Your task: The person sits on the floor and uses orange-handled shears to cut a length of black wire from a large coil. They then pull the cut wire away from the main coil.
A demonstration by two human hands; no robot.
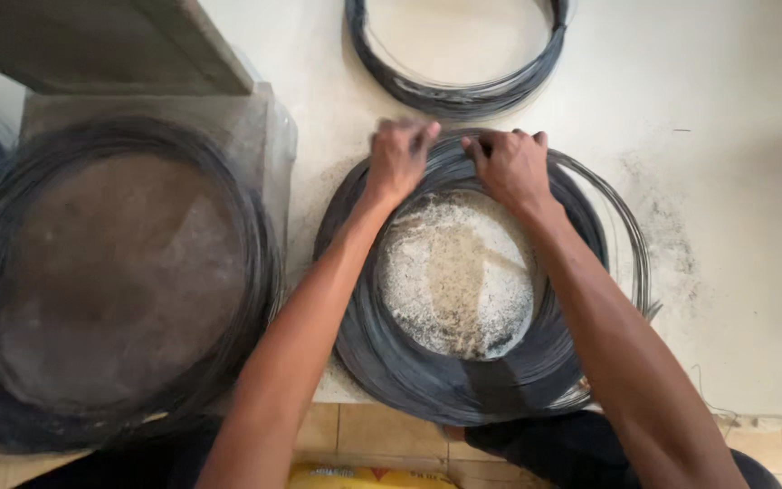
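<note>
A thick coil of dark steel wire (436, 376) lies flat on a pale worktop (735, 181), its open middle showing the dusty surface. My left hand (398, 156) and my right hand (510, 165) both rest on the coil's far rim, side by side, fingers curled over the wire strands. A few loose strands (634, 237) spring outward on the coil's right side. Both forearms reach across the coil from the near edge.
A second, thinner wire coil (463, 93) lies farther back on the worktop. At the left a large blurred wire coil (119, 272) sits under clear plastic, beside a grey block (101, 45). Beige floor tiles (391, 430) show below the worktop's near edge.
</note>
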